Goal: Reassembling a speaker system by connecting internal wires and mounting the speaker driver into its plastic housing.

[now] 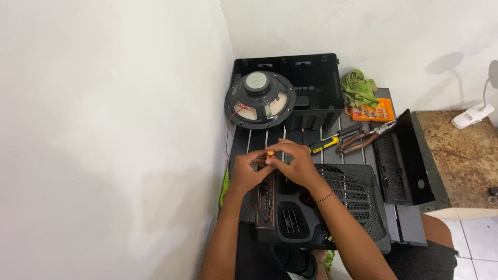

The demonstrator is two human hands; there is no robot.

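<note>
Both sets of fingers (270,157) meet over a small orange-tipped tool (270,153), pinching it between them; it looks like a screwdriver handle, though the grip hides most of it. The left hand (248,173) closes on it from the left, the right hand (295,163) from the right and above. The tool stands upright over the brown control panel (265,205) of a black speaker housing (358,199) that lies on the dark slatted desk (410,228).

Behind the hands, an open black cabinet shell (316,85) leans at the wall corner with one round speaker driver (259,100) propped against its front; a thin red wire (228,132) hangs from the driver. To the right lies one orange case of bits (371,111) with a green cloth (358,88) partly over it. One yellow-and-black screwdriver (332,140) and one pair of pliers (363,139) lie just beyond the right hand. One black panel (402,161) rests on the right, one green tool (224,187) at the desk's left edge.
</note>
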